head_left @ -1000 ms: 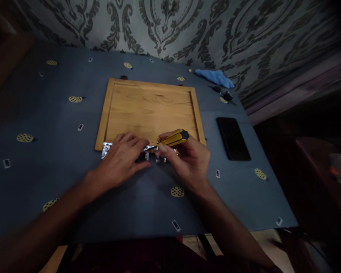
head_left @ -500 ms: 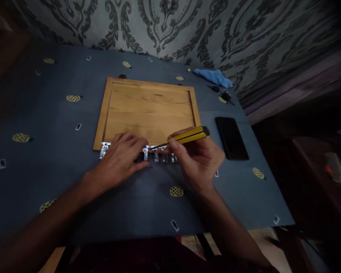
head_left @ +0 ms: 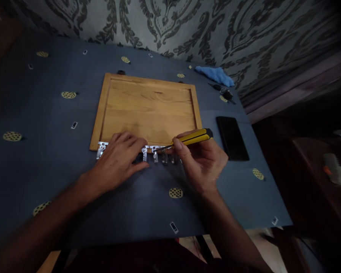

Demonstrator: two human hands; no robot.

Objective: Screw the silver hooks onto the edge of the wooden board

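A wooden board (head_left: 150, 108) with a raised frame lies on the table, with a shiny metal hook rail (head_left: 155, 154) along its near edge. Several hooks on the rail hang over that edge towards me. My left hand (head_left: 119, 157) rests over the rail, thumb and fingers gripping around it and hiding its left middle part. In my right hand (head_left: 201, 161) is a screwdriver (head_left: 194, 137) with a yellow and black handle. Its thin shaft slants down to the left, the tip at a hook's mounting plate; whether it sits in a screw I cannot tell.
A black phone (head_left: 232, 138) lies right of the board. Farther back are a blue cloth (head_left: 215, 76) and a small dark tool (head_left: 225, 93). A patterned grey wall covering (head_left: 170, 26) rises behind the blue-grey table (head_left: 139, 212). The table's right edge borders a dark area.
The screwdriver tip has shifted from between two hooks to the hook plate on the right, my right hand moving slightly right with it. My left hand stays on the rail; the view has shifted slightly.
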